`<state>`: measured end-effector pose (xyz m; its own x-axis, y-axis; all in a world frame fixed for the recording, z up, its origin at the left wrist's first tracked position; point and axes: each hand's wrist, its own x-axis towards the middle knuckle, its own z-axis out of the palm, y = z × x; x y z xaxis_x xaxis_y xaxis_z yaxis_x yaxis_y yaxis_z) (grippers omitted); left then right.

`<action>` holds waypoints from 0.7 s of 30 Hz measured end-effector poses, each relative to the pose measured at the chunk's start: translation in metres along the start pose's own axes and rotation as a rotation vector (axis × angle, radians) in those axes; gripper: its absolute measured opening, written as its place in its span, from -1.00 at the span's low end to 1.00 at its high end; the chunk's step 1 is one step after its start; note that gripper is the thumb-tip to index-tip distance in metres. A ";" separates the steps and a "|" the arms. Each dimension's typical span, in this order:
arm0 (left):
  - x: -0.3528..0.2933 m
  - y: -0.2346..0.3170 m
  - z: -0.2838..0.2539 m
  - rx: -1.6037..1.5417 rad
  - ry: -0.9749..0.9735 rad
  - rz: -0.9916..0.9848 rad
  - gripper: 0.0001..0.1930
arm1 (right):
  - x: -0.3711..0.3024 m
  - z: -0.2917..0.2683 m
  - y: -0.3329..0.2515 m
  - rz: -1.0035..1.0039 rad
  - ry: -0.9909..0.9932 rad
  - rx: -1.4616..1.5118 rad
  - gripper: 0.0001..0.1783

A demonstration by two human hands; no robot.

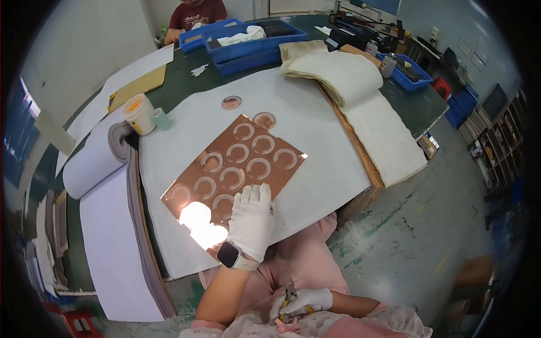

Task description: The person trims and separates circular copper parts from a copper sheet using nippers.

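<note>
A shiny copper-coloured sheet [246,164] lies aslant on white paper [315,186], marked with rows of pale rings. My left hand [252,222], in a white glove with a watch at the wrist, rests flat on the sheet's near right part, fingers stretched out and covering some of it. Close to my lap, my gloved right hand [307,301] is closed round a pair of pliers [290,291] with yellow handles, jaws pointing up. Two small round discs lie past the sheet's far corner: one disc [231,102] apart from it, the other disc [264,120] beside its edge.
At the left stand a white tub [139,114] and a pale green cup [162,119], near a thick rolled stack of sheets [115,225]. Folded padding [372,129] lies at the right. Blue trays [253,48] sit at the back, where another person [197,16] sits.
</note>
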<state>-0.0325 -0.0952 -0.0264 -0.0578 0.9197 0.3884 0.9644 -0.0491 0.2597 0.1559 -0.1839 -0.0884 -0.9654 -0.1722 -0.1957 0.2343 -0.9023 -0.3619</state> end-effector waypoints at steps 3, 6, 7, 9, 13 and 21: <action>0.009 0.002 0.004 0.040 -0.005 0.065 -0.77 | -0.005 0.007 -0.017 -0.026 0.057 -0.084 -0.69; 0.017 0.000 0.003 0.123 -0.145 0.129 -0.80 | -0.013 -0.005 -0.022 -0.078 0.169 -0.114 -0.67; 0.012 -0.005 -0.008 0.114 -0.213 0.077 -0.80 | -0.010 -0.010 -0.022 -0.064 0.137 -0.149 -0.67; 0.013 -0.003 -0.018 0.097 -0.264 0.052 -0.80 | -0.007 -0.019 -0.023 -0.140 0.087 -0.106 -0.66; 0.022 0.012 -0.014 0.199 -0.354 0.048 -0.73 | -0.017 -0.017 -0.028 -0.142 0.298 -0.327 -0.66; -0.001 0.015 -0.034 0.205 -0.300 0.035 -0.69 | -0.021 -0.013 -0.017 -0.220 0.397 -0.383 -0.69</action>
<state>-0.0269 -0.1097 0.0068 0.0255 0.9937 0.1091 0.9979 -0.0318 0.0564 0.1734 -0.1600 -0.0903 -0.8969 0.2300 -0.3778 0.1294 -0.6804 -0.7213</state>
